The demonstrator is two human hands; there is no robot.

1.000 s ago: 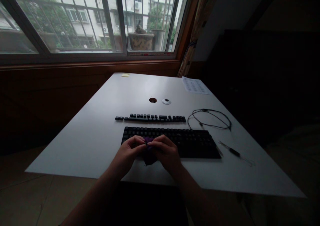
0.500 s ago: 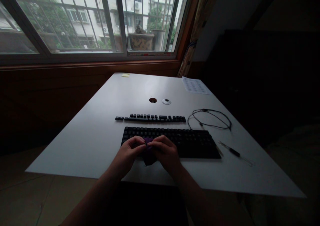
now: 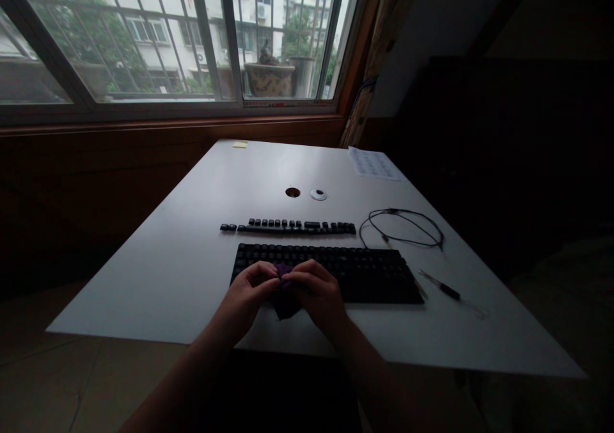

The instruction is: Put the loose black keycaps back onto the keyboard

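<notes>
- Pinching a crumpled cloth (image 3: 284,269) between left hand (image 3: 252,286) and right hand (image 3: 320,286), low over the front left part of a black keyboard (image 3: 384,279).
- Showing muted purple at the fingertips and near black lower down, with soft folds and a drooping lower corner; too dark for any weave or print.
- Gripping the cloth from the left with thumb and bent fingers of the left hand; gripping it from the right likewise, with both sets of fingertips almost meeting. Cannot tell the contents of the folds, if any.
- Counting two hands, one cloth and one keyboard, partly covered by the hands.
- Counting two rows of loose black keycaps (image 3: 297,228) just behind the keyboard; making out about eight small ones and a wide one in the back row; too crowded for a full count.
- Counting one cable (image 3: 392,211), looped behind the keyboard's right end, and one wire tool (image 3: 449,291) with a black handle, lying aslant to the right.
- Counting, farther back on the white table (image 3: 167,260), one round hole (image 3: 292,192), one white disc (image 3: 318,194) near it, one printed sheet (image 3: 377,164) and one yellow slip (image 3: 240,144).
</notes>
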